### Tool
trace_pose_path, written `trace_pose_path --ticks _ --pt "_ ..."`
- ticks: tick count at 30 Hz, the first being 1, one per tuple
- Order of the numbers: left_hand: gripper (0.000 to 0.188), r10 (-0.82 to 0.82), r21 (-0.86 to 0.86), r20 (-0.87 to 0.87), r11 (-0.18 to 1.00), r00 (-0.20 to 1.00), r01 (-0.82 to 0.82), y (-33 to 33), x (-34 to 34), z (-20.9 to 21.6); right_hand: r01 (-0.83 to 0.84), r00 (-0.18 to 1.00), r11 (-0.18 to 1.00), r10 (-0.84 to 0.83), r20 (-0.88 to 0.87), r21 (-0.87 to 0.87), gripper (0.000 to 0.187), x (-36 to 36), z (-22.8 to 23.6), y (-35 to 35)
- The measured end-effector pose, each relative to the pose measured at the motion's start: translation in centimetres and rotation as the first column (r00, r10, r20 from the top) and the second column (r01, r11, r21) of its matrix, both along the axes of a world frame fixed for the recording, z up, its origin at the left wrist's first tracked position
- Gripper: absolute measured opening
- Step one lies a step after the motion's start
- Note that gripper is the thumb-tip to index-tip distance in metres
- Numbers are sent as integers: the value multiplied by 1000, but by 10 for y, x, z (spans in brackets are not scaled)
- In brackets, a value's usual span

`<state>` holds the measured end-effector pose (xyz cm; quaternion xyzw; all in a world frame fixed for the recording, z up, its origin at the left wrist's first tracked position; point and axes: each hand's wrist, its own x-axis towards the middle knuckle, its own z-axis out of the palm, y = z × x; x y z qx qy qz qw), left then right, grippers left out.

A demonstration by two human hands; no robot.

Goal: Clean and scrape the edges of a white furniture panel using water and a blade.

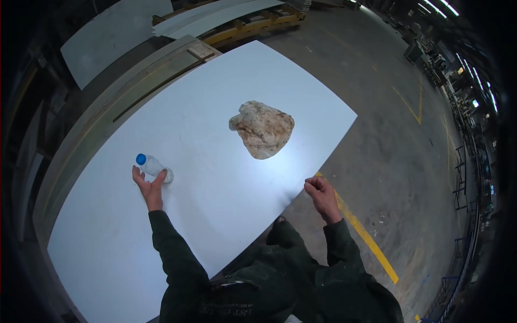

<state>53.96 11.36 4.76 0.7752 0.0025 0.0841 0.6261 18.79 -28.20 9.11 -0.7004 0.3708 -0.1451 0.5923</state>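
Note:
A clear plastic bottle [153, 166] with a blue cap stands on the left part of a large white panel [226, 194]. Around it my left hand [149, 185] is open, thumb and fingers spread to either side. The thumb overlaps the lower part of the bottle; whether it presses on it I cannot tell. My right hand [322, 198] hovers by the panel's near right edge with its fingers curled in, and nothing shows in them. A crumpled, brown-stained cloth [264, 131] lies on the panel ahead of it, apart from both hands.
Beyond the panel's left edge is a stack of boards [140, 89] with a small wooden piece on it. More white sheets [215, 16] rest on a yellow frame [250, 31] at the back. Grey concrete floor [371, 140] with a yellow line [366, 237] lies to the right.

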Motion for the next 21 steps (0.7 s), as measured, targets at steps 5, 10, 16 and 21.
trace_pose_path --ticks 5,10,16,21 --pt "93 67 -59 -60 996 996 -71 -49 8 -4 -193 980 973 197 20 -130 27 121 -8 -94" --pt "76 267 -225 -33 937 963 -268 -92 -38 24 -317 945 824 314 -86 -469 38 262 -40 -176" --pt "75 401 -213 -50 891 915 -402 -150 -123 76 -381 922 508 273 -275 -772 48 360 -71 -187" --pt "77 417 -283 -93 860 904 -426 -179 -151 90 -659 751 730 624 -217 -181 29 369 -64 -214"
